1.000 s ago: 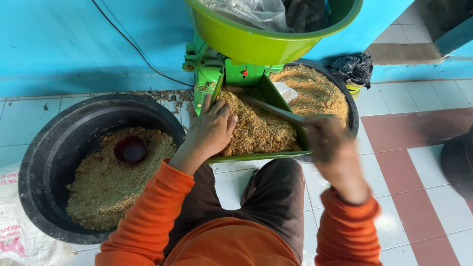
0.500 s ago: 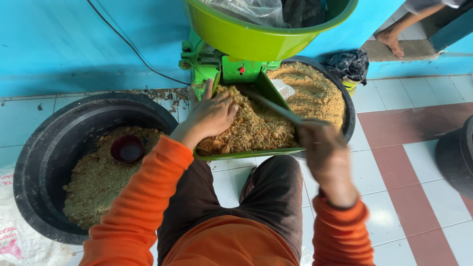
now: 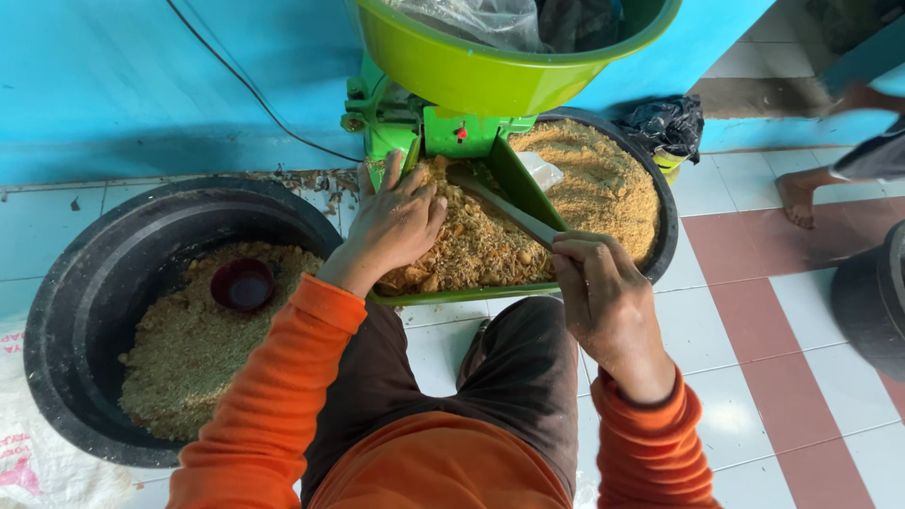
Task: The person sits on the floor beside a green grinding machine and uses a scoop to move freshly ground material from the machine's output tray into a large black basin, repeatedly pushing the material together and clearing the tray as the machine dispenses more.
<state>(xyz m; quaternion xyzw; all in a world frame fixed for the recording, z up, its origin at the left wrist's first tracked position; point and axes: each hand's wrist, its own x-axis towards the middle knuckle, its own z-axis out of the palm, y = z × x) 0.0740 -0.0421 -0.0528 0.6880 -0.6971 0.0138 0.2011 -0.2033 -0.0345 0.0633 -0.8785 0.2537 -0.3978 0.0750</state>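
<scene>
Head view: my left hand (image 3: 396,221) lies flat, fingers spread, palm down on the heap of coarse tan-orange meal (image 3: 476,240) in the green metal outlet tray (image 3: 443,294) under the bright green grinding machine (image 3: 424,127). It grips nothing — just presses. My right hand (image 3: 599,302) is curled tight around the handle of a flat grey metal scraper (image 3: 504,209), its blade reaching into the same heap. I judge short, shallow strokes work best, palm steadying the pile. The round black plastic tub (image 3: 75,311) with finer meal sits to the left, a small dark red bowl (image 3: 243,283) resting inside — well apart from both hands.
</scene>
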